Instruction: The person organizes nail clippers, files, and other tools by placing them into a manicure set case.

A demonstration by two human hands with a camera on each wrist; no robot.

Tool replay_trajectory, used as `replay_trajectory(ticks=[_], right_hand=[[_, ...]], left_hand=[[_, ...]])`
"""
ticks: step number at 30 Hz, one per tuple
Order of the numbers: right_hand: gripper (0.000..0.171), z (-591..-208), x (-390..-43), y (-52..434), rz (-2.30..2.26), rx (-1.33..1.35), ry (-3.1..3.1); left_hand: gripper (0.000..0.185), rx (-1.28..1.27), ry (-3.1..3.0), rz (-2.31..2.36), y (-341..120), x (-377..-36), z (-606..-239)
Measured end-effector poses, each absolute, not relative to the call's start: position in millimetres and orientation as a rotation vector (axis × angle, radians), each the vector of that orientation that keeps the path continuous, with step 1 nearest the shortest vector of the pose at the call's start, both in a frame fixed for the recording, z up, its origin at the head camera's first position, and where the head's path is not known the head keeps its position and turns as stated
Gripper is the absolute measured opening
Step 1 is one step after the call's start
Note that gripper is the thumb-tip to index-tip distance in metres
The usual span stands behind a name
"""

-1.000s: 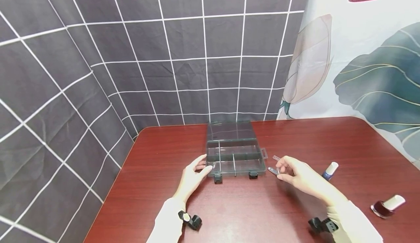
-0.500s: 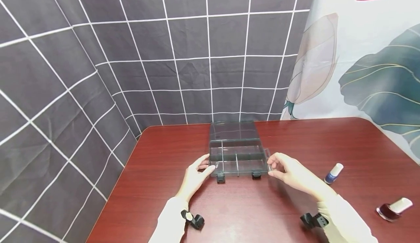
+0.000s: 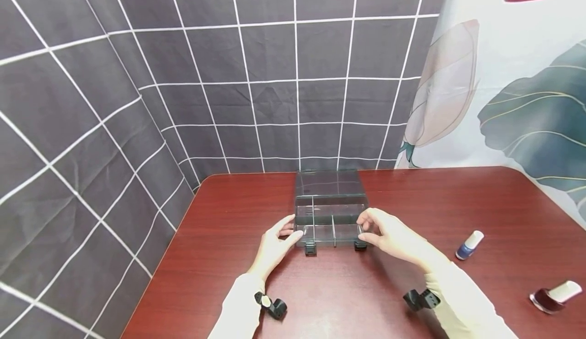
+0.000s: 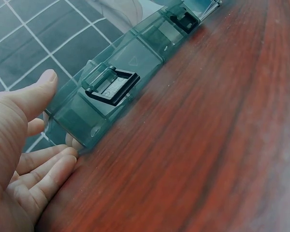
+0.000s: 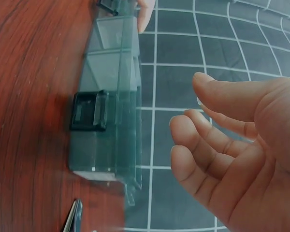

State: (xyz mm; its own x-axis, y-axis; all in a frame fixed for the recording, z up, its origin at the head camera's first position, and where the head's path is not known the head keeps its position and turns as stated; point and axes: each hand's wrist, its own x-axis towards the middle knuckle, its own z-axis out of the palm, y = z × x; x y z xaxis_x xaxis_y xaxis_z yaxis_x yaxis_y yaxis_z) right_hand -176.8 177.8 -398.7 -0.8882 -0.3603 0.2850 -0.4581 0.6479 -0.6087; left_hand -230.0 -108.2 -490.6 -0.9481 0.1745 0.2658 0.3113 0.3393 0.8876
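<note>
A clear grey compartment box (image 3: 329, 204) lies open on the red-brown table (image 3: 229, 217), its lid tipped back and two black latches (image 3: 311, 249) on its front wall. My left hand (image 3: 291, 229) rests at the box's left front corner. In the left wrist view the left hand (image 4: 60, 116) has its fingertips against the end of the box (image 4: 135, 58) and its thumb straight. My right hand (image 3: 363, 226) hovers at the right front corner. The right wrist view shows this hand (image 5: 191, 104) holding nothing, beside the box (image 5: 111, 77). A small metal piece (image 5: 72, 217) lies on the table near that end.
A blue nail polish bottle (image 3: 469, 245) with a white cap stands to the right. A dark red bottle (image 3: 554, 295) lies on its side near the right edge. Grid-patterned dark cloth hangs behind and to the left of the table.
My right hand has moved left, away from the small metal piece and up to the box's right front corner. The left hand has stayed at the left corner.
</note>
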Motion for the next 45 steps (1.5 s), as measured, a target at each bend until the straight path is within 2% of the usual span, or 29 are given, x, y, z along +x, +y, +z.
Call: replay_trajectory(ticks=[45], right_hand=[[0.023, -415.5, -216.1, 106.6, 1.026, 0.919, -2.701]], left_hand=[[0.054, -0.446, -2.468, -1.694, -109.1, -230.3, -489.8]])
